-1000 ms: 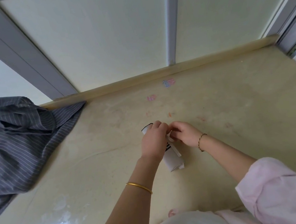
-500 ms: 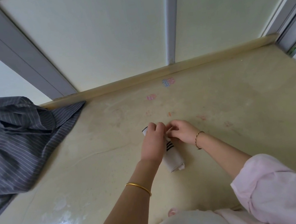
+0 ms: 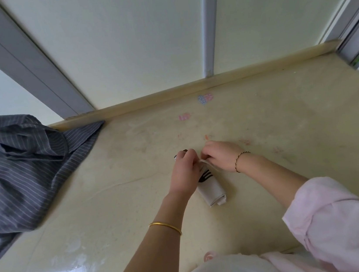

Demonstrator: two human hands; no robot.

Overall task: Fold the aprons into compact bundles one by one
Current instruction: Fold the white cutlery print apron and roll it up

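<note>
I see the white apron (image 3: 212, 189) rolled into a tight bundle, lying mid worktop (image 3: 119, 203). My left hand (image 3: 184, 172) curls over its far end, gripping it. Right hand (image 3: 221, 155) pinches a thin white strap (image 3: 209, 163) w/ fingers narrow. Gray striped apron (image 3: 18, 170) heaped far left, well apart.

Your pale yellow counter (image 3: 263, 124) with a raised strip along the back, your small white rolled apron (image 3: 213, 190) with a black fork picture lying in the middle, a big gray striped cloth (image 3: 18, 168) heaped on your left, little heart stickers (image 3: 205, 98) near the back
</note>
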